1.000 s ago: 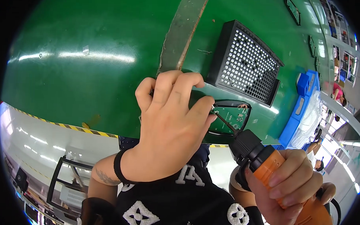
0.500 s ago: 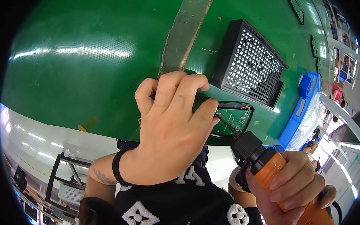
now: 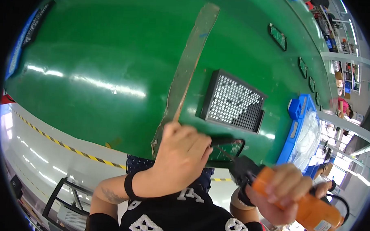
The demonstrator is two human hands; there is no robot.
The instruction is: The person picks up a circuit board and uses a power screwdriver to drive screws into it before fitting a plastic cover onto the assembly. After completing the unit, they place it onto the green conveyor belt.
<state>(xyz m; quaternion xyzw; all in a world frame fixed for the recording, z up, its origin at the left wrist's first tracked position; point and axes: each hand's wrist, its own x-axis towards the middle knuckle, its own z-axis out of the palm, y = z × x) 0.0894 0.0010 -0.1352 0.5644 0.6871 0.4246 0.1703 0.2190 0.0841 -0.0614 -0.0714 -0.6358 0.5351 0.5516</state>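
My right hand (image 3: 278,194) is wrapped round an orange electric screwdriver (image 3: 312,209) with a black front end. Its thin bit points up and left to a circuit board in a black frame (image 3: 241,147), which lies at the near edge of the table. My left hand (image 3: 182,156) is closed over the left end of that frame, thumb and fingertips beside the tip of the bit. That end and the tip are partly hidden by the fingers. Beyond the board sits a black tray (image 3: 234,101) with rows of holes, many showing small silver pieces.
A worn grey strip (image 3: 191,62) runs across the green table (image 3: 101,59). Several similar framed boards (image 3: 278,37) lie along the far right. A blue bin (image 3: 288,145) holding clear plastic stands at right. Another person (image 3: 345,107) is far off at right.
The view has shifted, so the table and tray appear lower and smaller. Both hands stay at the framed board, the screwdriver still pointing at its left part.
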